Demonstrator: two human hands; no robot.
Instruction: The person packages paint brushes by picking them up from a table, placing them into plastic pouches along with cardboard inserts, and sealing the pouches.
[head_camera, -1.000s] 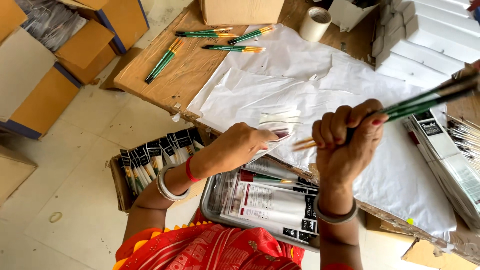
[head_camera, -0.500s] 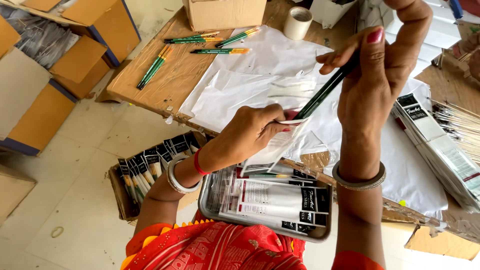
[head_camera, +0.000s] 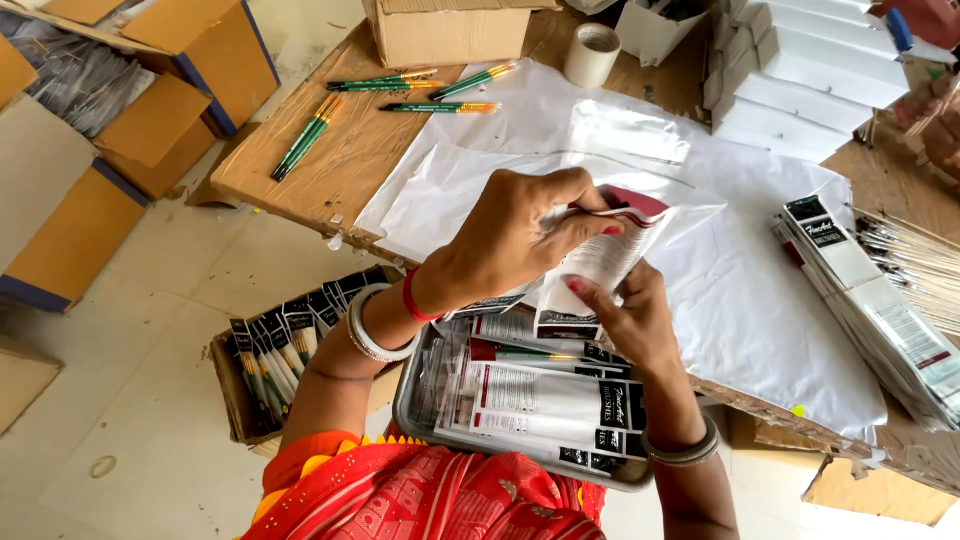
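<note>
My left hand (head_camera: 515, 235) grips the top end of a clear plastic packet (head_camera: 605, 255) with a white, black and red printed card inside. My right hand (head_camera: 625, 320) holds the same packet from below, fingers under its lower end. Both hands hover just above a metal tray (head_camera: 408, 405) on my lap. Several similar flat brush packets (head_camera: 545, 395) lie in that tray. What is inside the held packet is hidden by my fingers.
Green paintbrushes (head_camera: 420, 85) lie on the low wooden table (head_camera: 300, 170), partly covered by white plastic sheets (head_camera: 760, 300). A tape roll (head_camera: 592, 52), a cardboard box (head_camera: 450, 30) and white boxes (head_camera: 800, 70) stand behind. Stacked packets (head_camera: 870, 290) lie right; a box of packed brushes (head_camera: 270, 350) sits left.
My right hand held green brushes up and brought them down to the packet. Now both hands hold the packet low over the tray, and no brushes show in my right hand.
</note>
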